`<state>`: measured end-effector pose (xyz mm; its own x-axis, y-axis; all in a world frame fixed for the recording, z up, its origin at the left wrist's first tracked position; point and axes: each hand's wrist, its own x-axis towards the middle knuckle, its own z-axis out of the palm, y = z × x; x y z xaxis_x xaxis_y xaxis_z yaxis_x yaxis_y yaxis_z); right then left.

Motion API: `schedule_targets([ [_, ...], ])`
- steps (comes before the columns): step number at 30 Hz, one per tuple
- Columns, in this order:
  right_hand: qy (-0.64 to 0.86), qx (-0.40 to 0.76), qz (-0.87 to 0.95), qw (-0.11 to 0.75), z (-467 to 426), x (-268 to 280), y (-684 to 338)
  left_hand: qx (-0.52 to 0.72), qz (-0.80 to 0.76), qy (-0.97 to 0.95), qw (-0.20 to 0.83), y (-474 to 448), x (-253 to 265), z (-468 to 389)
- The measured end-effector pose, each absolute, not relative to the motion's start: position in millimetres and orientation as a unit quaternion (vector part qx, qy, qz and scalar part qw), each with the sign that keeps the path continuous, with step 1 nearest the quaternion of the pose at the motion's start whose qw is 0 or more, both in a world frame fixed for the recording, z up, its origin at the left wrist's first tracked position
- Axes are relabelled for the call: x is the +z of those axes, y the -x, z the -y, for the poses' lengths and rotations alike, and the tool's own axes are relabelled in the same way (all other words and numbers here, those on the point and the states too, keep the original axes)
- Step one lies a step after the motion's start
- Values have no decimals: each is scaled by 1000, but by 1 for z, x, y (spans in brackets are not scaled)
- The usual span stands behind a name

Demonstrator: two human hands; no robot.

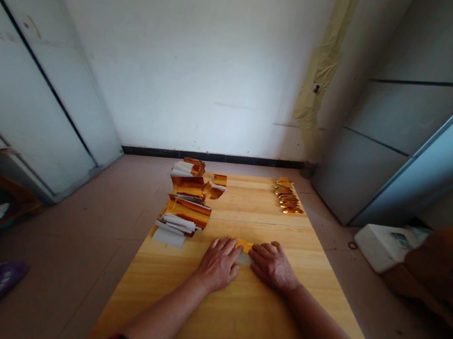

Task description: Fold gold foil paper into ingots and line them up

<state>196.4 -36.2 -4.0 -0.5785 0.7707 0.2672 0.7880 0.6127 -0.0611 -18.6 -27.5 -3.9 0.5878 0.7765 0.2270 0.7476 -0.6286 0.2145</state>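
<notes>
A small sheet of gold foil paper (245, 246) lies on the wooden tabletop, its gold upper strip turned over and its greyish-white back showing below. On its left end rests my left hand (220, 261), fingers bent over the paper and thumb low at the near edge. My right hand (274, 264) holds the other end in much the same way, fingertips on the gold strip. Both hands are closed on the paper, close together, and their fingers cover its two ends.
Loose stacks of gold foil paper (186, 215) stand along the table's left edge. A row of folded gold foil pieces (288, 196) lies at the far right corner. Beyond the wooden table (245, 317) are a white wall, a grey cabinet (392, 116) and a white foam box (381, 247).
</notes>
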Motion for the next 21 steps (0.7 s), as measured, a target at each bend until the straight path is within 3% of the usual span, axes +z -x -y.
schedule_targets([
  [12, 440, 39, 884, 153, 42, 5, -204, 144, -424, -893, 52, 22, 0, 19],
  [21, 457, 47, 859, 225, 32, -10, -194, 144, -406, -902, 41, 20, 2, 12],
])
